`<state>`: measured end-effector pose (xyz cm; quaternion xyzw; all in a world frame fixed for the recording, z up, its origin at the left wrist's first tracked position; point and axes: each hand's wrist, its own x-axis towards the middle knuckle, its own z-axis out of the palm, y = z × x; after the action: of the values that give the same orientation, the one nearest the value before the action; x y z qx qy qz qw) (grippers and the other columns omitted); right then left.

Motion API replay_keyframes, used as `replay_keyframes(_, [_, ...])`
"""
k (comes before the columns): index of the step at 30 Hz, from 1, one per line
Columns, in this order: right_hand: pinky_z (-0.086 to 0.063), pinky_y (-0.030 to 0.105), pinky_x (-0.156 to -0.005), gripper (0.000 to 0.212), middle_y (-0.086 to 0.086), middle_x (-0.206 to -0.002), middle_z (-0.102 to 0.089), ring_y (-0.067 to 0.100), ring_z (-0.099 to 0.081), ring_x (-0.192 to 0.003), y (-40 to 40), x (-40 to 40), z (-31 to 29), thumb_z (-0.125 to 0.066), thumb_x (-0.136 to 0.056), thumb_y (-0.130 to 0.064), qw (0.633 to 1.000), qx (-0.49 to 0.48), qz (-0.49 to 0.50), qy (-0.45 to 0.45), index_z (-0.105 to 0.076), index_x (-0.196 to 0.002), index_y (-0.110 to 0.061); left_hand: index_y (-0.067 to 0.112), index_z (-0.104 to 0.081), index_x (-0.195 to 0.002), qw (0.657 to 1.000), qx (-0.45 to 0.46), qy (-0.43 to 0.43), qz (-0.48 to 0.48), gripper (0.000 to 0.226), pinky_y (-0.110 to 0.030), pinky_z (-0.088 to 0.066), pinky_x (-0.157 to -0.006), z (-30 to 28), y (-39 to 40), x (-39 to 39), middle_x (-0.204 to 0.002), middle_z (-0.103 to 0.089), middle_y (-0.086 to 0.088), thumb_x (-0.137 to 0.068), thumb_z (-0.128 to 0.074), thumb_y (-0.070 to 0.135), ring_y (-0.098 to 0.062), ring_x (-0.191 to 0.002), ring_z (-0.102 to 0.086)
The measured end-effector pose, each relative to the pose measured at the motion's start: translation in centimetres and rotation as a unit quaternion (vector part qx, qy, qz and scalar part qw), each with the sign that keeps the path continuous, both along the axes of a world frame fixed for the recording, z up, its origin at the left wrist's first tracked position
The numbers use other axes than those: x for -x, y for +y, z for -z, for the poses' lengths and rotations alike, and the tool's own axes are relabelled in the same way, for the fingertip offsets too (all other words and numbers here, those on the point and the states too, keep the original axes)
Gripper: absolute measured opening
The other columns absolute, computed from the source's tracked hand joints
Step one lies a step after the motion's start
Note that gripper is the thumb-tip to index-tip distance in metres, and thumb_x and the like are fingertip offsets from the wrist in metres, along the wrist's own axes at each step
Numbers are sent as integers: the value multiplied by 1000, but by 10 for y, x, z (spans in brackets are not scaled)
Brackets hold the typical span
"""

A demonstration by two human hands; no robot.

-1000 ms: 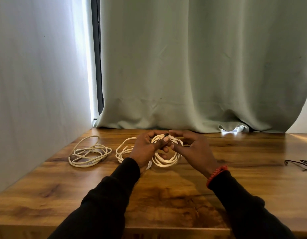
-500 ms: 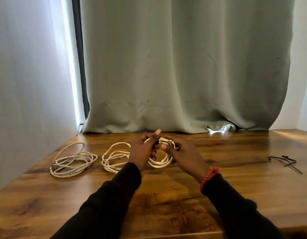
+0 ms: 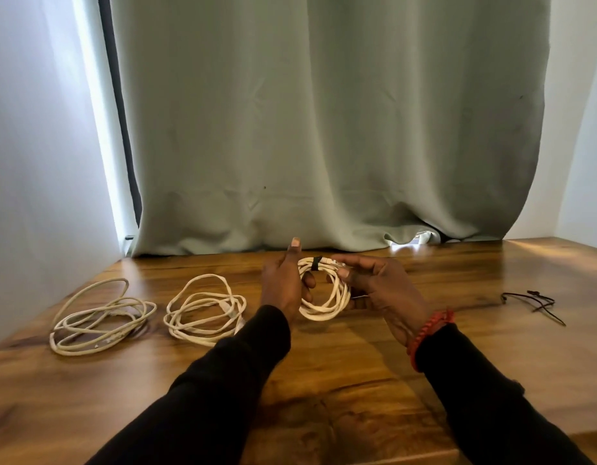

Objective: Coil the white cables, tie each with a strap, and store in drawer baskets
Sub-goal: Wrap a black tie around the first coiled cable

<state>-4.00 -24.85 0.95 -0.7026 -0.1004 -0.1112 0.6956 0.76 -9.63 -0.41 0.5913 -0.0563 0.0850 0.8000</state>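
Both hands' grip on strapped cable coil [image 3: 324, 290]

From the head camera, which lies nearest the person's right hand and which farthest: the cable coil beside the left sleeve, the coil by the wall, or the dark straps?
From the right hand:
1. Dark straps, on its right.
2. Cable coil beside the left sleeve, across on the left.
3. Coil by the wall, far left.

A room in a home, it seems: a wooden table [image 3: 340, 380] is sitting in a corner between plain white walls [image 3: 38, 146], and a long grey-green curtain [image 3: 324, 129] is hanging behind it, its hem resting on the tabletop, with daylight leaking in along a dark window frame [image 3: 119, 105] at its left edge.
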Motion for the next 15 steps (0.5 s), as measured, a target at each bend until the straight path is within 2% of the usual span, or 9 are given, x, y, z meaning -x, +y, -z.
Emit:
replay_keyframes(4, [-60,47,-77,21,13,-95,-77,26,-70,-80,-2,-2,2,-67,-92,-13,1000,7,13,-12,-74,-113,-14,6,-67,-91,999,-8,-27,24,36,-28,-39,-48,7,-1,-5,-61,-57,-9,-101,-58,39,-19,-43,-46])
replay_keyframes(8, [-62,40,-72,20,9,-94,-78,25,-73,-82,1,-1,2,-68,-92,-15,999,8,12,-31,-72,-111,-16,2,-70,-92,999,-2,-26,29,36,-26,-40,-47,7,6,-3,-63,-58,-10,-100,-59,36,-17,-44,-48])
replay_keyframes(11, [-63,39,-74,37,3,-99,-77,20,-75,-88,4,-1,4,-76,-85,-16,998,55,9,-41,-67,-120,-23,0,-68,-95,1000,19,-15,12,45,-31,-47,-56,5,5,-5,-70,-62,-17,-102,-53,42,-21,-55,-55])
replay_keyframes(13, [-63,42,-74,46,2,-102,-76,18,-74,-90,7,-2,6,-81,-79,-10,994,90,33,-62,-67,-121,-23,-1,-67,-106,1000,17,-8,-5,53,-37,-49,-65,7,2,-7,-79,-64,-23,-101,-51,49,-26,-66,-57])
replay_keyframes(15, [-63,44,-75,51,1,-104,-75,17,-73,-92,7,-5,9,-83,-75,-6,992,91,50,-70,-69,-120,-23,8,-66,-110,999,11,-2,-41,48,-33,-46,-58,8,-3,-9,-80,-61,-15,-101,-48,52,-21,-65,-54])
